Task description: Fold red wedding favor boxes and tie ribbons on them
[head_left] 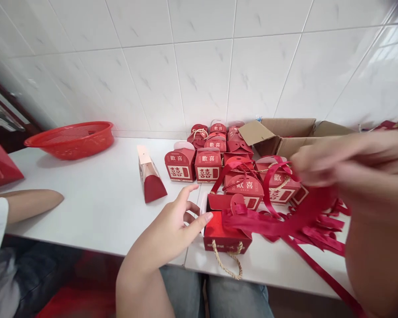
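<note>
A small red gift box (227, 240) with a gold rope handle (226, 264) stands open near the front edge of the table. My left hand (181, 223) is at its left side, thumb on the upper edge and fingers curled by the pale side flap; the index finger sticks out. Raised at the right, my right hand (334, 172) is smeared by motion, its fingers closed on red ribbon (285, 225). That ribbon stretches left across the top of the box. More ribbon strips (321, 234) lie heaped on the table below my right hand.
Several closed red boxes (208, 165) stand in rows behind. A cardboard carton (288, 128) is at the back right. To the left are a part-folded box (152, 187), a red plastic basket (74, 141) and another person's arm (33, 203). A tiled wall backs the white table (96, 198).
</note>
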A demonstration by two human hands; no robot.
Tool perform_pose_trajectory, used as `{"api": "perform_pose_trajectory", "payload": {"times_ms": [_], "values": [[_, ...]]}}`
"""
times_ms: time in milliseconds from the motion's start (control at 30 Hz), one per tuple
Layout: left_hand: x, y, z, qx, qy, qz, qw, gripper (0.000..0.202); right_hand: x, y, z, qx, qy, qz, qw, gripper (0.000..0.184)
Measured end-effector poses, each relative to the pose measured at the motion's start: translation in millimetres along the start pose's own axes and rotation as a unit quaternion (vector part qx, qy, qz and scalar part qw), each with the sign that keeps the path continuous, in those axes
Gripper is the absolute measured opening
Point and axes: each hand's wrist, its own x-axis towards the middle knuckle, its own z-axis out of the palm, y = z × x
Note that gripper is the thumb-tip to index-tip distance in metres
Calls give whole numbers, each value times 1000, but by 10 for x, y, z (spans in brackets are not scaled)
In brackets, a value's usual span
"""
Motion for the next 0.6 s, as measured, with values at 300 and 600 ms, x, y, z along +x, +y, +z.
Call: {"api": "perform_pose_trajectory", "payload": {"times_ms": [300, 600], "values": [[-6, 76, 51, -60, -63, 12, 996, 27, 266, 115, 930, -14, -130, -59, 990, 9], [-11, 139, 51, -48, -67, 9, 997, 23, 290, 161, 997, 47, -164, -28, 985, 19]]}}
